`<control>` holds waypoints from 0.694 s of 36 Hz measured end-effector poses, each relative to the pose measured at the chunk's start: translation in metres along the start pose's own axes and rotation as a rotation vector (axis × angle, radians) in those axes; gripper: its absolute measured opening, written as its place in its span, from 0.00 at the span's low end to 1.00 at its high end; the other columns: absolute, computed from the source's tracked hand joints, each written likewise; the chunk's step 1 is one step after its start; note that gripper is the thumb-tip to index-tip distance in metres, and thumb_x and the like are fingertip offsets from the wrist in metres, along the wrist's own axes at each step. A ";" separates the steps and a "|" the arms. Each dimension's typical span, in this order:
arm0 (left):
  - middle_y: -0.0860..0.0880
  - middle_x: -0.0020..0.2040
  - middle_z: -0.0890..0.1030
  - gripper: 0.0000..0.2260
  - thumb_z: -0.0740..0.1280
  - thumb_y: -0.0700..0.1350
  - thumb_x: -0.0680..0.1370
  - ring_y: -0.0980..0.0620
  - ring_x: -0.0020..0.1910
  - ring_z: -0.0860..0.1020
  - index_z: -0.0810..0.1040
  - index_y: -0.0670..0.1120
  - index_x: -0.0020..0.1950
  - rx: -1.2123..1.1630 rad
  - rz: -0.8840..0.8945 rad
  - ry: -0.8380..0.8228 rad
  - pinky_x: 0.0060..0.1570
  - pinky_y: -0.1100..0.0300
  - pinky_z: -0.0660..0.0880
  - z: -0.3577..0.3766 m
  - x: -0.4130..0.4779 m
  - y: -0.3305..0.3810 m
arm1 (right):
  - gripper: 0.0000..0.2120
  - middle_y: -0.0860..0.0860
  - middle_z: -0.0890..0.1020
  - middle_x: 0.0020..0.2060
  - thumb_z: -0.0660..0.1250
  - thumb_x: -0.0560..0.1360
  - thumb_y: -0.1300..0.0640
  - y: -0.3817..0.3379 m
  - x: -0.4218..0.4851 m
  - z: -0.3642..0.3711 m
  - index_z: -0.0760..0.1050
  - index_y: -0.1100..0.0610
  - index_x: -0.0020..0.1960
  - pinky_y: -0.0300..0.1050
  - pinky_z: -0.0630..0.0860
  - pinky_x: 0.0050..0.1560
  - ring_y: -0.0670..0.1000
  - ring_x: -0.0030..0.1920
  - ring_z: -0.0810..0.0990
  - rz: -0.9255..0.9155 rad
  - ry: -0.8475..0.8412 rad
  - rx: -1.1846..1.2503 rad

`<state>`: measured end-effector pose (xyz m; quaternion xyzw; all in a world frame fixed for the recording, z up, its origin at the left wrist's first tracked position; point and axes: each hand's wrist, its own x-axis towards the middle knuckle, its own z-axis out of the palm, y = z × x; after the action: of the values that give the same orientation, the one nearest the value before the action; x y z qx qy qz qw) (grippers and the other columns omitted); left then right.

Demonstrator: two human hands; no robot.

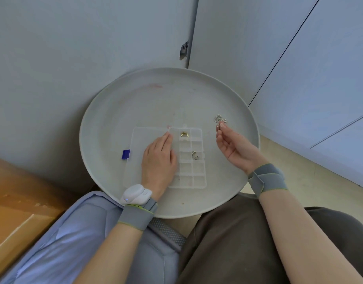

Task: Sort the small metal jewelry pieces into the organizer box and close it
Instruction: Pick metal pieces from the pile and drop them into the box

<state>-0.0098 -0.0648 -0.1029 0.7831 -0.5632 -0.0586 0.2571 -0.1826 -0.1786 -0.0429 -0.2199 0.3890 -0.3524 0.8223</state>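
Note:
A clear plastic organizer box [194, 171] lies open on the round grey tray table [156, 99], its lid [143, 134] flat to the left. A gold piece [184, 134] sits in a top-row compartment and a silver piece [195, 155] in a compartment lower down on the right column. My left hand [159, 162] rests palm down on the box's left side and hinge. My right hand [230, 144] is right of the box, fingertips pinched on a small silver piece [218, 126] at the edge of a little pile of silver rings [219, 119].
A small blue object [125, 154] lies on the tray left of the lid. Grey walls stand close behind the table. A cardboard box [16, 201] is at the left, and a light-blue bag [74, 242] lies by my lap.

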 end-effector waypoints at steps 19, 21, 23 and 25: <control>0.46 0.70 0.70 0.20 0.58 0.41 0.78 0.48 0.69 0.69 0.67 0.42 0.71 -0.040 -0.012 0.013 0.68 0.53 0.63 0.005 -0.001 -0.004 | 0.06 0.51 0.85 0.34 0.69 0.72 0.68 0.015 0.001 0.007 0.80 0.60 0.45 0.36 0.81 0.43 0.46 0.36 0.84 -0.263 0.029 -0.587; 0.46 0.70 0.70 0.20 0.58 0.41 0.78 0.48 0.69 0.68 0.67 0.42 0.71 -0.043 -0.015 0.013 0.69 0.53 0.62 0.004 -0.002 -0.003 | 0.05 0.51 0.84 0.33 0.71 0.71 0.67 0.019 0.004 0.008 0.80 0.58 0.43 0.35 0.80 0.41 0.43 0.33 0.82 -0.370 0.092 -0.810; 0.46 0.70 0.70 0.20 0.58 0.41 0.78 0.48 0.69 0.69 0.67 0.42 0.71 -0.045 -0.014 0.020 0.68 0.53 0.62 0.004 -0.002 -0.002 | 0.05 0.49 0.83 0.33 0.73 0.70 0.65 0.025 0.008 0.011 0.79 0.57 0.42 0.32 0.77 0.39 0.39 0.32 0.79 -0.436 0.114 -0.995; 0.47 0.70 0.70 0.20 0.58 0.41 0.78 0.48 0.69 0.68 0.67 0.42 0.71 -0.046 -0.017 0.019 0.68 0.53 0.62 0.004 -0.001 -0.002 | 0.04 0.45 0.82 0.33 0.73 0.69 0.63 0.031 0.010 0.016 0.79 0.57 0.42 0.27 0.72 0.37 0.36 0.30 0.77 -0.488 0.118 -1.095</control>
<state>-0.0105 -0.0644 -0.1074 0.7822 -0.5525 -0.0663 0.2801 -0.1525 -0.1645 -0.0577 -0.6745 0.4971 -0.2909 0.4619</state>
